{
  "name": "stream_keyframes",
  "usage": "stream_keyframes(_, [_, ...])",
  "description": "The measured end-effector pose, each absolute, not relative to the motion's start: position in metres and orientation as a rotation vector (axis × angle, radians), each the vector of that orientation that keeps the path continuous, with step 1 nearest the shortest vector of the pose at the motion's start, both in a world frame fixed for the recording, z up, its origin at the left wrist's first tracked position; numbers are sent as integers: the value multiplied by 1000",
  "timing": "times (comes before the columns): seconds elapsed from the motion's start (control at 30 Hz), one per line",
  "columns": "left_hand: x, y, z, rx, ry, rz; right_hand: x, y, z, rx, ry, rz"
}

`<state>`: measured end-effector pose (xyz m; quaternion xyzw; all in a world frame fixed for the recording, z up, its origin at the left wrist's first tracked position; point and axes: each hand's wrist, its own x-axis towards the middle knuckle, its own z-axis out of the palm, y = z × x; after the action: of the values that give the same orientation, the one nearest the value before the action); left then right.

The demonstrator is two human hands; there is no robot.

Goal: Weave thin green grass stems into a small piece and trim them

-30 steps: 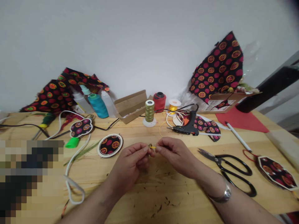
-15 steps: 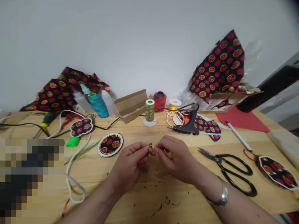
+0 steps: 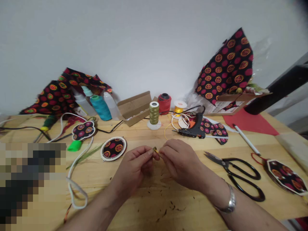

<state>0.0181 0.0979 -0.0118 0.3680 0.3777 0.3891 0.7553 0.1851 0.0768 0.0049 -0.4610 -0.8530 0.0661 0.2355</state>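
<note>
My left hand [image 3: 138, 162] pinches a small olive-green piece [image 3: 155, 149] between thumb and forefinger; its exact kind is too small to make out. A yellow cord [image 3: 157, 152] runs from that piece into the closed fingertips of my right hand [image 3: 179, 160]. Both hands are close together over the middle of the wooden table. Left of them lies a round white-rimmed frame [image 3: 113, 149] filled with patterned fabric. Black-handled scissors [image 3: 225, 164] lie to the right, blades half apart. Straight behind the hands stands a spool of olive thread [image 3: 154, 113].
A black glue gun [image 3: 192, 130] lies behind my right hand, near a yellow cord spool [image 3: 180, 107] and a red spool [image 3: 165, 104]. A teal spool [image 3: 101, 108] and an open cardboard box [image 3: 136, 109] stand at the back. An octagonal fabric piece [image 3: 286, 177] and white pen [image 3: 247, 140] are right.
My right hand has shifted slightly at the pinch, and the yellow cord now shows as a short straight line between the hands. Everything on the table stays in place.
</note>
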Motion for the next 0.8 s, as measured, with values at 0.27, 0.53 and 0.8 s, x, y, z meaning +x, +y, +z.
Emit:
stream_keyframes(0.27, [17,96,-15,907,873,832,185,75,3,-1288,-2330,165])
stream_keyframes(0.53, [15,95,-13,1016,928,800,184,77,2,-1282,-2297,167])
stream_keyframes(0.8, [15,95,-15,1039,926,781,184,76,1,-1277,-2260,200])
